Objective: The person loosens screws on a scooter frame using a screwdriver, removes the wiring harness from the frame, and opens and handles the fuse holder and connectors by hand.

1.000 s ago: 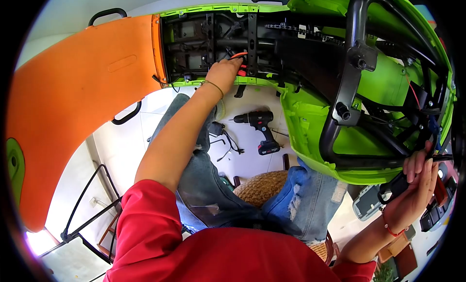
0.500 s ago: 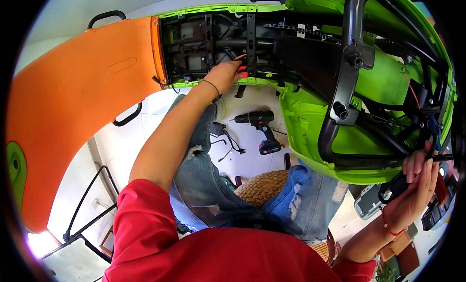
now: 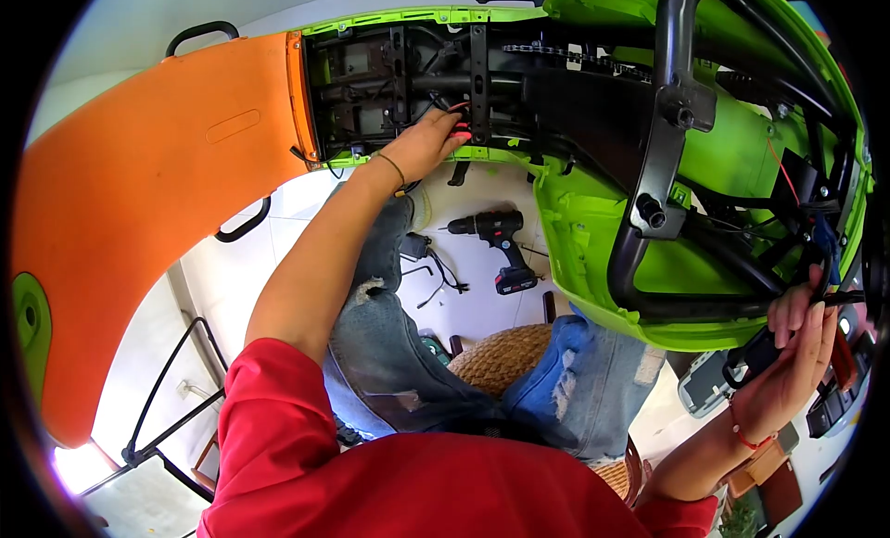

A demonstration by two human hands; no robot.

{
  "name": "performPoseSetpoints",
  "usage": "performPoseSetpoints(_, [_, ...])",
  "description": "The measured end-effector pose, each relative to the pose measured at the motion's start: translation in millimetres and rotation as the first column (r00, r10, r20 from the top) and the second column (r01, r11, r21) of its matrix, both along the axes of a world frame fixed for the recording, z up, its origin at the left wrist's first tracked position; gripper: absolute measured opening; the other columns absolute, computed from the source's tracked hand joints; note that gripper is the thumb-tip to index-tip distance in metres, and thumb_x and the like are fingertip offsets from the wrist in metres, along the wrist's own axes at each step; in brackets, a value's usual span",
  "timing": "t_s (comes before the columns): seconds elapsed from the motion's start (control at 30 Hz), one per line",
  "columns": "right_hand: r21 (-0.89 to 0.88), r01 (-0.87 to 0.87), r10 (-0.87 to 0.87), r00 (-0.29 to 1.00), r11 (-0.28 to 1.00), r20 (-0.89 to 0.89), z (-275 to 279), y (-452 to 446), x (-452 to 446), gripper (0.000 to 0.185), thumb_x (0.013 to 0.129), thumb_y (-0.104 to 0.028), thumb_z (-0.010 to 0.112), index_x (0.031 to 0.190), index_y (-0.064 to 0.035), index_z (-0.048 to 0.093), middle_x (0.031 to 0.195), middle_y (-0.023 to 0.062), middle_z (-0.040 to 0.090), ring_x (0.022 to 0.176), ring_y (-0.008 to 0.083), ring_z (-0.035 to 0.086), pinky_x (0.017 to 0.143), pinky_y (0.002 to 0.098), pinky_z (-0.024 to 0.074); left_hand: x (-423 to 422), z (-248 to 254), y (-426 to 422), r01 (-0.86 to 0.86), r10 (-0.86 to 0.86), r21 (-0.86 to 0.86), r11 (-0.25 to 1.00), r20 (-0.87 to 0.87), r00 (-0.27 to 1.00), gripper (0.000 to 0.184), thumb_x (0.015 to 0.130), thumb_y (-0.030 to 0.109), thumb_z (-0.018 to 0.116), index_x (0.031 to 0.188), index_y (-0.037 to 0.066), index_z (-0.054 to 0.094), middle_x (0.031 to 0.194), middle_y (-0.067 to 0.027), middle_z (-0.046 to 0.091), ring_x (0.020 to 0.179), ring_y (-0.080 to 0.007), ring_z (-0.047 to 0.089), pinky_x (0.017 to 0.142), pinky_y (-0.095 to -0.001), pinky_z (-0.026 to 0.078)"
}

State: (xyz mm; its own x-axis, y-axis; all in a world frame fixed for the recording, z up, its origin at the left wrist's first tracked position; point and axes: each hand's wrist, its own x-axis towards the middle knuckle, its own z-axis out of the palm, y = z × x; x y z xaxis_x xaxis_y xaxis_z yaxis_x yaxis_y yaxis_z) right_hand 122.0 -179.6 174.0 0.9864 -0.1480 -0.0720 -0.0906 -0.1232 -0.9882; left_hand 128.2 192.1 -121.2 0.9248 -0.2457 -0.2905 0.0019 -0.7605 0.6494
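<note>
My left hand (image 3: 419,154) reaches into the open black metal frame (image 3: 479,70) of a green and orange ride-on vehicle. Its fingers are curled at a small red piece (image 3: 461,135), perhaps a connector, near a thin orange-red wire (image 3: 458,106); the fingertips are partly hidden. My right hand (image 3: 799,339) is closed at the frame's lower right end, around black cable (image 3: 842,300). A black looped part (image 3: 753,356) sits against this hand; whether the fingers grip it too, I cannot tell. Blue wiring (image 3: 825,240) runs just above.
Beneath the frame, a cordless drill (image 3: 501,241) lies on the white floor beside a black cord with a plug (image 3: 436,265). The green body shell (image 3: 593,251) and an orange seat panel (image 3: 158,130) flank the frame. A grey case (image 3: 702,385) is at lower right.
My left hand has shifted slightly up and left within the frame, and less of the red piece shows. My right hand has barely moved.
</note>
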Motion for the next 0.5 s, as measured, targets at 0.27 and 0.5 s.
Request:
performPoseSetpoints(0.27, [-0.003, 0.011, -0.011, 1.000, 1.000, 0.029, -1.6, 3.7, 0.5, 0.038, 0.097, -0.013, 0.042, 0.126, 0.0116, 0.045, 0.077, 0.0021, 0.044, 0.064, 0.0067, 0.035, 0.059, 0.0212, 0.0268, -5.1, 6.1, -4.0, 0.014, -0.016, -0.080, 0.997, -0.021, 1.000, 0.036, 0.088, 0.021, 0.060, 0.116, 0.003, 0.048, 0.108, -0.0213, 0.054, 0.100, -0.0366, 0.056, 0.086, -0.0401, 0.047])
performPoseSetpoints(0.5, [-0.028, 0.017, -0.016, 0.999, 0.999, 0.036, -3.4, 1.8, 0.3, 0.038, 0.098, -0.015, 0.042, 0.125, 0.0110, 0.046, 0.076, 0.0011, 0.044, 0.064, 0.0062, 0.036, 0.059, 0.0214, 0.0266, -6.5, -5.6, -6.0, -0.007, 0.008, -0.042, 0.999, 0.019, 1.000, 0.036, 0.087, 0.020, 0.060, 0.115, 0.002, 0.046, 0.106, -0.0210, 0.058, 0.098, -0.0381, 0.058, 0.084, -0.0408, 0.049])
